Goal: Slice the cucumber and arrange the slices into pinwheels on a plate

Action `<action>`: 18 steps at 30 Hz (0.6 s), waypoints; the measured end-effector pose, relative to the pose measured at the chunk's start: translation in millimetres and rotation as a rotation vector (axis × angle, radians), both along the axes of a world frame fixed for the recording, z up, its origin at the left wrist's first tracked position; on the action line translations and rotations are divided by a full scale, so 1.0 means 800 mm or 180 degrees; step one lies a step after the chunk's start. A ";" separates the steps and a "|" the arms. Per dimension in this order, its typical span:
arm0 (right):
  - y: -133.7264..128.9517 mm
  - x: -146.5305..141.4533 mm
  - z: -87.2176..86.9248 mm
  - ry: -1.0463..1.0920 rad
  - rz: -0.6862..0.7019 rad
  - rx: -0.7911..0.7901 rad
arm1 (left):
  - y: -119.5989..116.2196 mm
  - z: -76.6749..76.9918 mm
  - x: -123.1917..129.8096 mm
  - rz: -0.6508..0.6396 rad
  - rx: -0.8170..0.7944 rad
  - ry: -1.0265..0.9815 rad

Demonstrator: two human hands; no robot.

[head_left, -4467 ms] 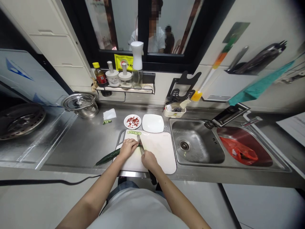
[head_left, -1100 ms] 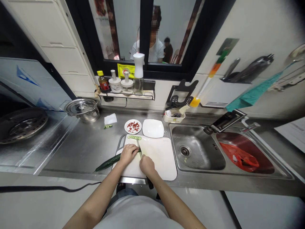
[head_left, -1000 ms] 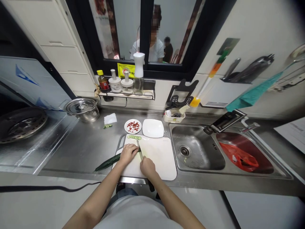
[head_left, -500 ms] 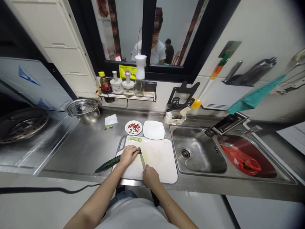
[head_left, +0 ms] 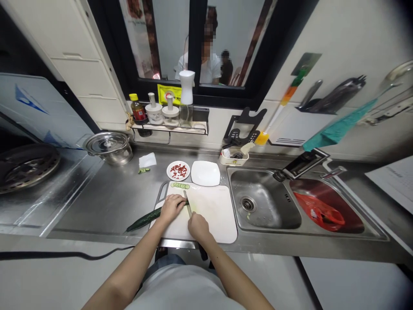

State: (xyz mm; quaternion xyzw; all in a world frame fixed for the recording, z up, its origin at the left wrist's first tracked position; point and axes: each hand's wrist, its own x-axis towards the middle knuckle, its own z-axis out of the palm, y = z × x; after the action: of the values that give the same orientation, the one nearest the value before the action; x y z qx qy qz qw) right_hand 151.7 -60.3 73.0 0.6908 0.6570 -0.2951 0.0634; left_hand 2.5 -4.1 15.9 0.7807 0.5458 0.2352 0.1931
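A long dark green cucumber (head_left: 144,219) lies slanting across the left edge of the white cutting board (head_left: 213,215). My left hand (head_left: 172,207) is closed over its right end, fingers bent near the cut face. In my right hand (head_left: 198,226) is the handle of a knife (head_left: 188,205), whose blade stands against the cucumber's end, just right of my left fingertips. Several thin cucumber slices (head_left: 180,185) overlap in a row at the board's top left. Behind the board are a round plate (head_left: 169,176) with red pieces and a square white plate (head_left: 205,173).
A lidded steel pot (head_left: 111,149) stands at the left, near a white paper (head_left: 147,160) with green scraps. To the right is a double sink (head_left: 267,202) with a red bag (head_left: 319,211). Jars (head_left: 155,114) stand on a wall rack. A person shows in the window glass.
The knife has shifted slightly left and its blade now extends farther beyond the cucumber. The whole view has moved a little. Both hands keep their holds.
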 end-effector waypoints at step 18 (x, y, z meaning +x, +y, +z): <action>-0.029 0.016 0.014 -0.0083 0.0062 -0.0051 | 0.000 0.003 0.001 -0.0031 -0.0044 0.0020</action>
State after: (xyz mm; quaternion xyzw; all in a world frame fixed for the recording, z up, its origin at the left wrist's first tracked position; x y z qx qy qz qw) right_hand 164.1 -83.7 83.9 0.6876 0.6604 -0.2907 0.0804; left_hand 3.0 -4.1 17.9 0.7827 0.5443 0.2279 0.1979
